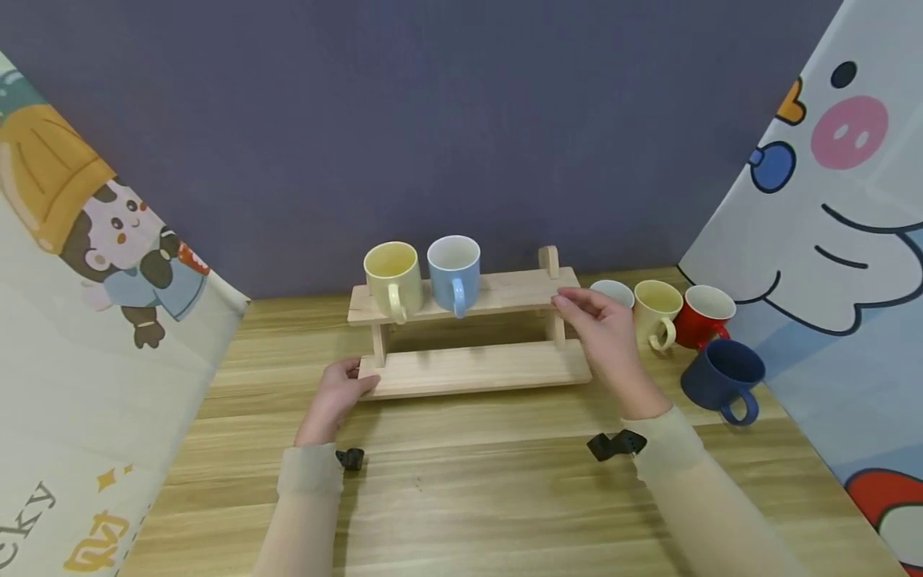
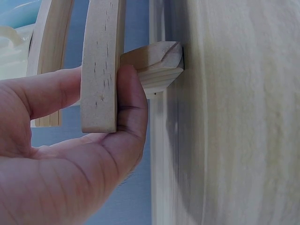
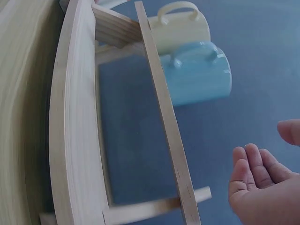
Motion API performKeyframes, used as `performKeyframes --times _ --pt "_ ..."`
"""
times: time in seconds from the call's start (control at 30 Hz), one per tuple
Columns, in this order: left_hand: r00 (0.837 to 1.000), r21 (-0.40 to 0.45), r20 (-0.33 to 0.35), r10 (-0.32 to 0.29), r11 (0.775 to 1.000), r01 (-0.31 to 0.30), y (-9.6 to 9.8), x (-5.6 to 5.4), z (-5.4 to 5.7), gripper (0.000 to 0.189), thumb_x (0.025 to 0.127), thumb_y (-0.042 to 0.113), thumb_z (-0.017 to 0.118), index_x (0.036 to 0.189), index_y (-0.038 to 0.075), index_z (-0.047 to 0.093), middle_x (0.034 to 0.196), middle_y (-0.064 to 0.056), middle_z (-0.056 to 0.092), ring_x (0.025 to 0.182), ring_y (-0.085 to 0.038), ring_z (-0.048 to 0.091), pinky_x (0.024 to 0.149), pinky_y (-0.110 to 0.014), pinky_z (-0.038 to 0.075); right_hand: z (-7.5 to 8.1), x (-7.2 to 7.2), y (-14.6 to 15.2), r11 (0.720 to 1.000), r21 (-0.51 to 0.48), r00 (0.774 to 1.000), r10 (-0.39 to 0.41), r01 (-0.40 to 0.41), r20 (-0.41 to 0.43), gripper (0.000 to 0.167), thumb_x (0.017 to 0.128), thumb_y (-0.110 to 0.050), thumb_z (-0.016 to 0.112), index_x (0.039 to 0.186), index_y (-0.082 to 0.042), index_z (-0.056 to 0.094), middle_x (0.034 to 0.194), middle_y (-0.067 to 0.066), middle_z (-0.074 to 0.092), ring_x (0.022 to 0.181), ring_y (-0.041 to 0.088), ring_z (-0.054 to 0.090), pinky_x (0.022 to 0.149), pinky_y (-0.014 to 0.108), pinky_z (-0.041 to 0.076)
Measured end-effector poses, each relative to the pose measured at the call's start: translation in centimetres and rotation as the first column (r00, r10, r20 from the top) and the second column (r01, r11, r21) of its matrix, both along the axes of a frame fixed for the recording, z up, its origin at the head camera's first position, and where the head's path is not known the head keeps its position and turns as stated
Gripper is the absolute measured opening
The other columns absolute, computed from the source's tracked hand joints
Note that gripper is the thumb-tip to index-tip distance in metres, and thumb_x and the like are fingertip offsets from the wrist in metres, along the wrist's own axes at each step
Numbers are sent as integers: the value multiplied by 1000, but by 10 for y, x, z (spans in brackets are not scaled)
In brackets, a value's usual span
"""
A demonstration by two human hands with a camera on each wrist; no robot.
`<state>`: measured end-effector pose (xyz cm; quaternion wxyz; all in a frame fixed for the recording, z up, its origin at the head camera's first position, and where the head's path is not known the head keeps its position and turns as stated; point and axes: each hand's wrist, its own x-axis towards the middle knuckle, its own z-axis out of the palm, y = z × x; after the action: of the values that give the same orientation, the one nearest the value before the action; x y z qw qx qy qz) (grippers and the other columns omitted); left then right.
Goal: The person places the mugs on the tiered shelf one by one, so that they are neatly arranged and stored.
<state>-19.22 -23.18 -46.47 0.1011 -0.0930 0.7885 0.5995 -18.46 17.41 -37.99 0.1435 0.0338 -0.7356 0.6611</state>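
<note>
Pale wooden two-tier rack (image 1: 472,361) on the wood-grain worktop (image 1: 461,489), seemingly being adjusted.
The left grip (image 1: 337,394) is clamped on its lower board (image 1: 479,370); the right grip (image 1: 606,328), thumb and fingers apart, is beside the upper board (image 1: 513,290). A yellow mug (image 1: 407,290) and light-blue mug (image 1: 449,276) stand there; moving it likely calls for keeping level.

See a two-tier wooden rack (image 1: 476,367) on the wood-grain worktop (image 1: 461,505), towards twelve o'clock, and four mugs (image 1: 695,327) around two.

Rack (image 1: 469,370) is pale wood; yellow mugs (image 1: 413,290), light blue mug (image 1: 442,280) (white inside), red mug (image 1: 691,324), navy mug (image 1: 703,381); table (image 1: 461,497) shows streaked tan grain.
</note>
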Motion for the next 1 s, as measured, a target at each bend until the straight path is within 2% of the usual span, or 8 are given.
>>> performKeyframes --times 0.13,0.33,0.5,0.6,0.77,0.87,0.93,1.0 --pt "1000 -9 -2 -1 1000 1 -1 -1 0 55 99 0 63 143 -20 38 124 -27 51 101 -27 56 81 -28 56 1 9 18 999 23 999 -43 43 17 39 97 -25 74 124 2 70 109 11 73 98 16 65 80 19 53" --pt "1000 -36 7 -6 999 6 -1 0 0 56 99 3 65 144 -19 39 125 -27 52 104 -29 57 81 -29 55 0 25 53 979 138 985 -158 148 69 43 97 -31 72 129 -2 69 110 -4 72 101 11 62 81 16 50" --pt "1000 -31 -3 -1 1000 1 0 1 1 52 99 3 65 141 -18 43 119 -25 56 98 -27 58 81 -30 55 -4 36 84 959 174 971 -233 222 46 43 94 -28 76 129 -2 70 108 -10 70 96 9 61 76 14 49" --pt "1000 -17 4 -8 1000 8 -1 1 1 54 100 4 64 143 -17 41 123 -27 54 103 -30 58 84 -34 55 -6 44 100 961 124 966 -255 249 38 39 93 -21 78 126 0 71 105 -9 72 93 7 62 73 13 49" --pt "1000 -39 22 -8 999 9 -3 2 -2 64 100 6 65 149 -17 32 136 -30 45 119 -37 50 91 -37 53 -13 60 126 959 -37 959 -280 282 50 35 91 -10 79 122 3 72 102 -6 74 93 5 66 77 10 50" --pt "1000 -37 18 -3 999 3 -3 1 -3 64 100 6 65 149 -17 32 136 -30 45 118 -37 51 91 -37 53 -17 72 144 949 13 945 -314 314 97 35 92 -14 78 126 -4 72 102 -11 74 94 2 65 77 9 48" --pt "1000 -43 8 0 999 0 -3 1 -3 62 99 6 66 148 -17 35 132 -28 48 114 -35 53 88 -35 54 -19 80 157 939 97 931 -341 330 130 38 94 -20 77 130 -9 71 102 -16 72 95 -2 63 75 7 47" --pt "1000 -46 0 3 999 -3 -3 0 -3 61 99 5 66 147 -17 36 129 -27 50 111 -33 55 85 -33 54 -21 86 167 914 204 911 -384 350 154 43 94 -27 76 134 -12 69 104 -22 69 94 -5 61 72 7 46"
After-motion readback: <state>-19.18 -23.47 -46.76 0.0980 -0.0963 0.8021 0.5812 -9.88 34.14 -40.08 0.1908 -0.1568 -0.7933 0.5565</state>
